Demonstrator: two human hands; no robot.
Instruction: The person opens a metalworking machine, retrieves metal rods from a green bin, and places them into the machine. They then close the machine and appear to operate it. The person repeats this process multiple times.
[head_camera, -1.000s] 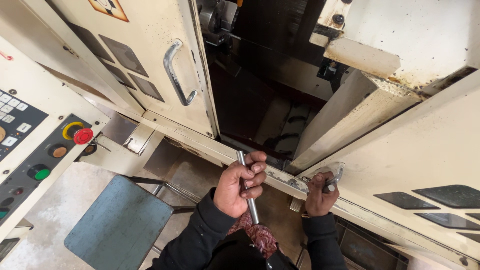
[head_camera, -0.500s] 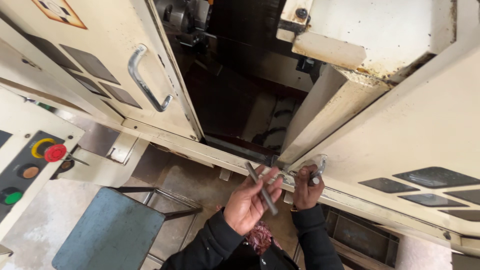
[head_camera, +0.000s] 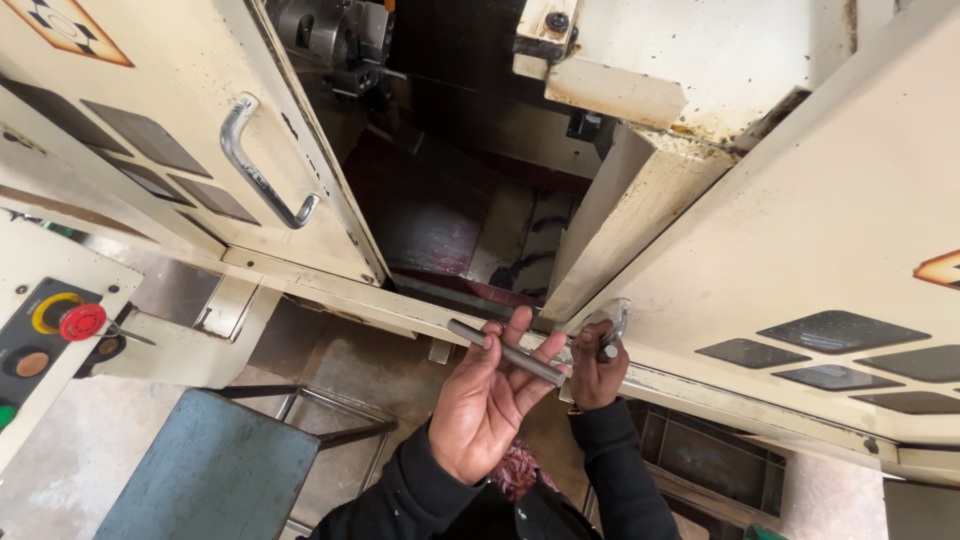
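Far left of the machine opening (head_camera: 450, 200): a control panel (head_camera: 45, 340) with a red button (head_camera: 83, 321) in a yellow ring, an orange button below it, a green one at the frame edge. Below and left of the opening, on the floor: a blue stool (head_camera: 215, 470) on a metal frame. Just left of the opening: a cream sliding door (head_camera: 170, 110) with dark windows and a bent metal handle (head_camera: 262, 170). Above the opening, top left: a dark chuck (head_camera: 330, 30).

Just under the opening's lower sill: left hand (head_camera: 490, 400), palm up, fingers spread and loosely curled, a short grey metal rod (head_camera: 507, 352) lying across the fingers, thumb close against it; rod slanting, its upper end toward the sill, its lower end toward the right hand. Loose hold, not a tight grip.

Right of that, still at the sill: right hand (head_camera: 596, 368), fingers closed around a small metal handle (head_camera: 612, 330) on the right door (head_camera: 800, 250). Both sleeves black. Red rag (head_camera: 520, 465) between the forearms, below the hands.

Right of the opening: the right door, cream, stained, with dark windows.
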